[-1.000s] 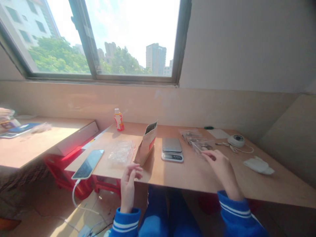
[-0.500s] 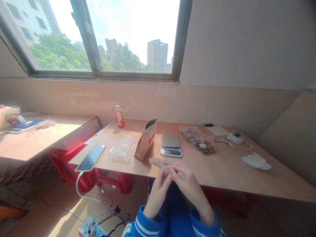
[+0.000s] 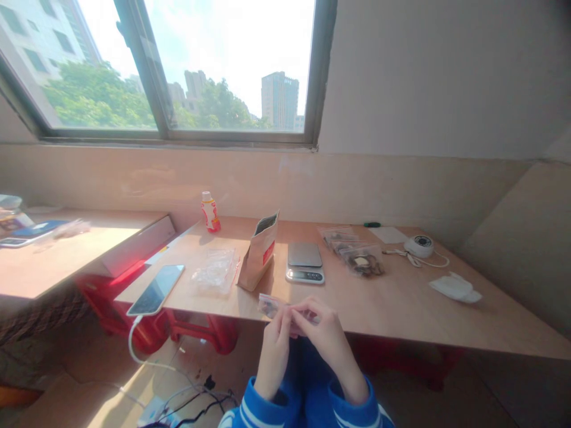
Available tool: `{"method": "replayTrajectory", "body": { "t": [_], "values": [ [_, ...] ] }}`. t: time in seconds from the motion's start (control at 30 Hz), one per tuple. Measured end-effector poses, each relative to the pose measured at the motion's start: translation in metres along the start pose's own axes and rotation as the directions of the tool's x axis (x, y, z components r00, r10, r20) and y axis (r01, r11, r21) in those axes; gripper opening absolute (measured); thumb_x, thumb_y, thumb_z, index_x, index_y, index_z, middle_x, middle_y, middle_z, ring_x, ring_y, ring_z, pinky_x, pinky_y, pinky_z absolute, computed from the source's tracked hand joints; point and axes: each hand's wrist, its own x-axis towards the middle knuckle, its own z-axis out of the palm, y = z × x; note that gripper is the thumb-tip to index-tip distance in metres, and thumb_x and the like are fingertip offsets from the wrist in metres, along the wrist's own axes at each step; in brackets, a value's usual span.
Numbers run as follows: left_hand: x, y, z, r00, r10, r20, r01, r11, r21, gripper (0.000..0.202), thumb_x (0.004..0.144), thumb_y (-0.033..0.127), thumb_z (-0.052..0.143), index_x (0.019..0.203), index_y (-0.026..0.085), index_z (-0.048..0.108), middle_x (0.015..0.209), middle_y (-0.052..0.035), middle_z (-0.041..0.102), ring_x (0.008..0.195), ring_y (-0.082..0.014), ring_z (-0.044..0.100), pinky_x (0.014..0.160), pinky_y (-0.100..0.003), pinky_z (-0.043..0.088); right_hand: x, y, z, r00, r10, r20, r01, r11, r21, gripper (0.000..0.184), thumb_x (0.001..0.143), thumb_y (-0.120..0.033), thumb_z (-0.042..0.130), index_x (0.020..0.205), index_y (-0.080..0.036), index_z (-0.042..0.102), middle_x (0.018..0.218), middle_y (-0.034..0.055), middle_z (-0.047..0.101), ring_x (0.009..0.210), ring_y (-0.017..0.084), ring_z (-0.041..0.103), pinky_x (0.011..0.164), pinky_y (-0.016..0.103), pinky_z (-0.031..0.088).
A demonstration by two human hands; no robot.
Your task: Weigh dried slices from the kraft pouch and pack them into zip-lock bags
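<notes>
Sunlight pours through a wide, grey-framed window point(image 3: 232, 59) onto a pale, wood-coloured table point(image 3: 401, 315), where someone in blue, white-striped sleeves point(image 3: 264, 411) works at the near edge. From where I stand, the left hand point(image 3: 275, 342) pinches one part of a small, flat bag of clear plastic point(image 3: 269, 305) with a reddish strip, and the right hand point(image 3: 329, 330) has its thumb and fingers closed on another part, the two sets of fingertips nearly meeting. That bag is held up by the table's edge, above the blue trousers point(image 3: 311, 368); whatever it contains is too blurred for me to tell.

My guess is that the step in hand is working along the bag's strip, though whether to part it or press it together I cannot say. Either way, it seems to call for a steady pinch from one hand while the other's fingers work the edge.

Beyond the hands stands an upright, open-mouthed brown paper pouch point(image 3: 259, 255), and to its right a flat white digital scale with a grey metal plate point(image 3: 305, 264). Farther right, clear bags of dark and pale pieces point(image 3: 363, 263) overlap. Left of the pouch lie flat, clear, red-edged plastic bags point(image 3: 214, 272), then a white-edged smartphone point(image 3: 156, 289).
</notes>
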Motion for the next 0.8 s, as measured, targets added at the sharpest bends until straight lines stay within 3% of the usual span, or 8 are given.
{"method": "replayTrajectory", "body": {
  "t": [0.07,0.17,0.33,0.5,0.67,0.8],
  "values": [
    [0.001,-0.001,-0.002,1.000,0.025,-0.003,-0.025,0.999,0.049,0.050,0.080,0.063,0.048,0.070,0.015,0.062,0.057,-0.0039,0.064,0.053,-0.0173,0.060,0.053,-0.027,0.048,0.000,0.000,0.001,0.997,0.066,-0.035,-0.065,0.998,0.021,0.020,0.083,-0.033,0.060,0.075,-0.017,0.069,0.074,0.0031,0.066,0.066,0.015,0.060,0.060,0.024,0.045],
    [0.002,-0.002,-0.006,0.999,0.048,-0.015,-0.047,0.997,0.060,0.049,0.082,0.060,0.047,0.064,0.016,0.058,0.054,-0.0030,0.063,0.048,-0.0149,0.057,0.050,-0.025,0.045,0.001,0.001,0.001,0.988,0.138,-0.066,-0.132,0.987,0.095,0.026,0.083,-0.039,0.059,0.078,-0.016,0.070,0.071,0.0040,0.068,0.063,0.016,0.059,0.059,0.025,0.045],
    [0.003,-0.006,-0.009,0.998,0.027,0.056,-0.024,0.999,-0.049,0.051,0.087,0.057,0.041,0.066,0.015,0.059,0.052,-0.0033,0.061,0.047,-0.0135,0.056,0.050,-0.024,0.043,0.001,-0.004,0.007,0.991,0.123,-0.056,-0.116,0.986,0.120,0.024,0.080,-0.038,0.062,0.074,-0.016,0.070,0.065,0.0023,0.065,0.057,0.013,0.056,0.054,0.023,0.043],
    [0.000,-0.001,-0.008,0.999,-0.010,0.052,0.013,0.998,-0.061,0.042,0.080,0.057,0.055,0.067,0.016,0.055,0.050,0.0011,0.055,0.048,-0.0134,0.053,0.049,-0.024,0.041,0.001,-0.005,0.011,0.994,0.103,-0.049,-0.098,0.991,0.090,0.022,0.078,-0.036,0.063,0.067,-0.017,0.066,0.062,0.0001,0.061,0.054,0.011,0.052,0.051,0.021,0.042],
    [-0.001,0.005,-0.010,1.000,0.003,0.003,-0.003,1.000,-0.011,0.047,0.083,0.057,0.049,0.065,0.015,0.059,0.057,-0.0028,0.060,0.055,-0.0145,0.052,0.056,-0.025,0.041,0.000,-0.001,0.008,0.980,0.192,0.046,-0.197,0.959,0.204,0.031,0.075,-0.046,0.067,0.068,-0.016,0.067,0.056,-0.0007,0.061,0.052,0.012,0.053,0.049,0.022,0.042],
    [-0.002,0.008,-0.010,0.996,0.094,0.005,-0.094,0.990,0.109,0.047,0.082,0.056,0.050,0.054,0.017,0.053,0.052,-0.0016,0.055,0.053,-0.0139,0.049,0.055,-0.025,0.038,0.001,0.003,0.010,0.970,0.220,0.105,-0.243,0.913,0.329,0.036,0.075,-0.050,0.067,0.071,-0.015,0.066,0.052,-0.0001,0.061,0.049,0.013,0.055,0.050,0.023,0.044]
  ]
}}
